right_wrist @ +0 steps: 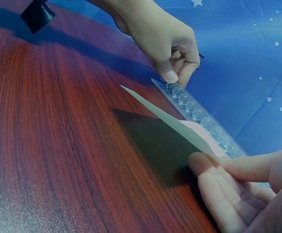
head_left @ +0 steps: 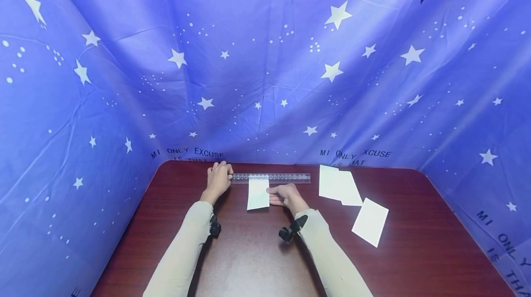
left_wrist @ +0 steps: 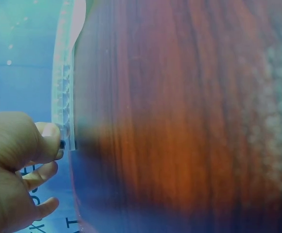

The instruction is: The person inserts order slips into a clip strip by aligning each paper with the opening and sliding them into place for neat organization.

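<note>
A clear plastic ruler (head_left: 290, 178) with a row of round cut-outs lies crosswise near the table's far edge. My left hand (head_left: 219, 178) pinches its left end between thumb and fingers, as the left wrist view also shows on the ruler (left_wrist: 63, 87). A small white sheet of paper (head_left: 258, 195) overlaps the ruler's middle at its far end. With thumb and fingers, my right hand (head_left: 286, 195) pinches the sheet's right edge. In the right wrist view the paper (right_wrist: 172, 121) is tilted up off the table, casting a dark shadow beneath it.
To the right, two overlapping white sheets (head_left: 329, 182) lie near the far edge, and another white sheet (head_left: 370, 222) lies closer to me. The dark red wooden table (head_left: 249, 251) is bordered by a blue star-patterned cloth (head_left: 265, 80).
</note>
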Tool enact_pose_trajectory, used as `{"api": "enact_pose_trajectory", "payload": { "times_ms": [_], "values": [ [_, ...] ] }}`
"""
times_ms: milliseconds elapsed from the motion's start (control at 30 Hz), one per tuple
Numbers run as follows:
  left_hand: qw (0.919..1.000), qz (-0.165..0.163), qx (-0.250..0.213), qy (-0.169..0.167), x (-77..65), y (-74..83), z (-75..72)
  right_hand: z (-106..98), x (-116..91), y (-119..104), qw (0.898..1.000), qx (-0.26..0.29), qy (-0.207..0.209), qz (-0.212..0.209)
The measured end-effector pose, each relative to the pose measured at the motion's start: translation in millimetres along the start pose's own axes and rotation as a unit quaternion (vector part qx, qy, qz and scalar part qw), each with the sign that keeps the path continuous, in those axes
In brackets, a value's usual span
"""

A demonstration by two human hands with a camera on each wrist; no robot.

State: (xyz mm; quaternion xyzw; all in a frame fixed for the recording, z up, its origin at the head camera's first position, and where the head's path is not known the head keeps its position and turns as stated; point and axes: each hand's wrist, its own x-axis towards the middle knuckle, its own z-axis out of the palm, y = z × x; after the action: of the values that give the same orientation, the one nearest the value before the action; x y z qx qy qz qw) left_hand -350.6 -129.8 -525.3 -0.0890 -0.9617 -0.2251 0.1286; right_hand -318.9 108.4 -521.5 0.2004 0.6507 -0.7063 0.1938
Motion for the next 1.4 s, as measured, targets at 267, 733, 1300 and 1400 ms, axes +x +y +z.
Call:
{"api": "enact_pose_trajectory", "payload": {
  "times_ms": [267,733,1300,1400],
  "values": [
    [1.0,0.0,-0.006,0.001,0.4,-1.5,-0.2,0.1,0.9,1.9,1.0,0.008,0.004,0.006],
    [0.9999,-0.001,-0.003,-0.012,3.5,-4.8,-0.5,-5.5,0.7,3.7,1.0,0.005,0.01,-0.004],
    [0.9997,0.0,-0.006,-0.023,3.7,-1.0,-6.9,-8.1,2.1,-3.2,0.999,-0.028,-0.017,0.024],
    [0.9996,-0.002,-0.007,-0.028,4.9,-1.7,-6.4,-7.7,1.4,-2.5,1.0,-0.021,-0.003,0.02]
  ]
}}
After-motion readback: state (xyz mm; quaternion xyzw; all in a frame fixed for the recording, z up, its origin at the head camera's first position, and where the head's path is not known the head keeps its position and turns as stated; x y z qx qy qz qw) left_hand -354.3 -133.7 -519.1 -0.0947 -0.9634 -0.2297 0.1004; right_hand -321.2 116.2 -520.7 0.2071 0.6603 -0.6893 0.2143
